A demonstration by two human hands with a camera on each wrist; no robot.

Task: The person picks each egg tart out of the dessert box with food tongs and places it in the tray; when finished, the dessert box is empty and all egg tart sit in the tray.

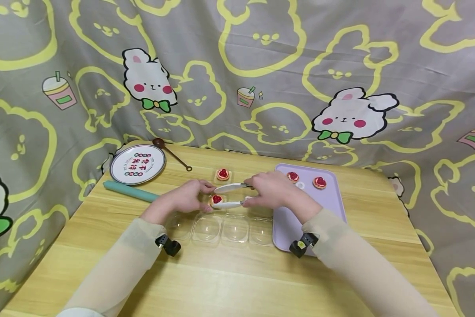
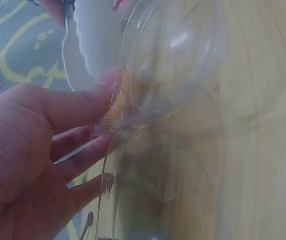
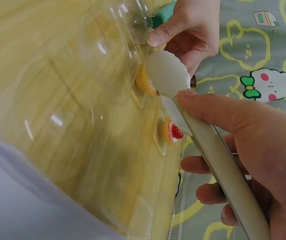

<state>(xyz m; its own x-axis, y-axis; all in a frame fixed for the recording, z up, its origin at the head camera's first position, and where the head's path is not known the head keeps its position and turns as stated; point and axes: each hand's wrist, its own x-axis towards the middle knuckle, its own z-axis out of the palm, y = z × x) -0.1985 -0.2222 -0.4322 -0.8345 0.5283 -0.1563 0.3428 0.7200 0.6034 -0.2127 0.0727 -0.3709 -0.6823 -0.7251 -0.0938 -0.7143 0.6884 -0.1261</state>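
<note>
My right hand (image 1: 272, 189) grips tongs (image 3: 221, 170) with white scalloped heads. Their jaws stand apart around a red-topped tart (image 1: 216, 200), the near head partly covering it. That tart sits in one cup of a clear plastic container (image 1: 207, 228), whose row of round lids lies open towards me. With thumb and fingers, my left hand (image 1: 185, 197) pinches the container's left edge, close beside the tart. In the left wrist view the container (image 2: 167, 115) passes between my thumb and fingertips. Another tart (image 1: 222, 174) rests in a clear cup farther back.
To the right lies a lilac tray (image 1: 312, 211) with two tarts (image 1: 319, 182) and a small white ring-shaped thing (image 1: 300, 186). At the left are a printed plate (image 1: 122, 169), a green rod (image 1: 128, 191) and a brown long-handled spoon (image 1: 175, 155). A patterned curtain (image 1: 205, 53) hangs behind the table.
</note>
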